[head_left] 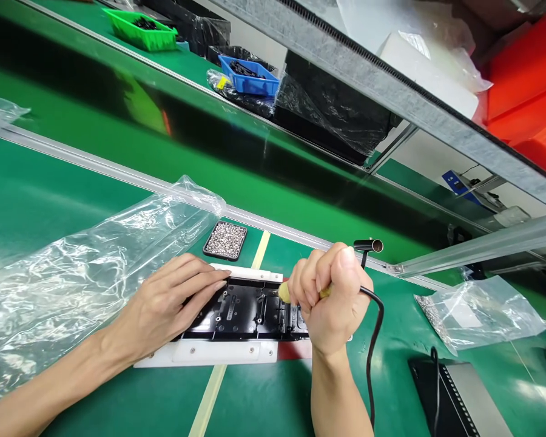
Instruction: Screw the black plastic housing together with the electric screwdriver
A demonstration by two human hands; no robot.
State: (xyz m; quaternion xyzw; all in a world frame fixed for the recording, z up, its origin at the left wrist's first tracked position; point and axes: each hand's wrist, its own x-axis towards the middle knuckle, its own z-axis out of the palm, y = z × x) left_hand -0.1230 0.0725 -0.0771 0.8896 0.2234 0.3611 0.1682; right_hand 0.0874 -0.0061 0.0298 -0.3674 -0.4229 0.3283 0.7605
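A black moulded plastic panel (241, 312) with small posts lies in a white fixture (227, 352) on the green table. My left hand (175, 300) rests on the panel's left end, fingers stretched out, the fingertips near the fixture's far rail. Wrapped in a fist, my right hand (330, 297) grips a soldering iron (284, 292) by its yellow handle. The iron points left over the panel, and its tip is too small to make out against the black. A black cord (379, 321) runs from the fist down toward the table's near edge.
Behind the fixture sit a small black tray of metal pieces (226, 240) and a tubular iron holder (368, 246). Plastic sheeting (95, 261) covers the left side. To the right are a bag of metal pieces (477, 312) and a black-and-grey box (459, 397). A metal rail (273, 221) crosses behind.
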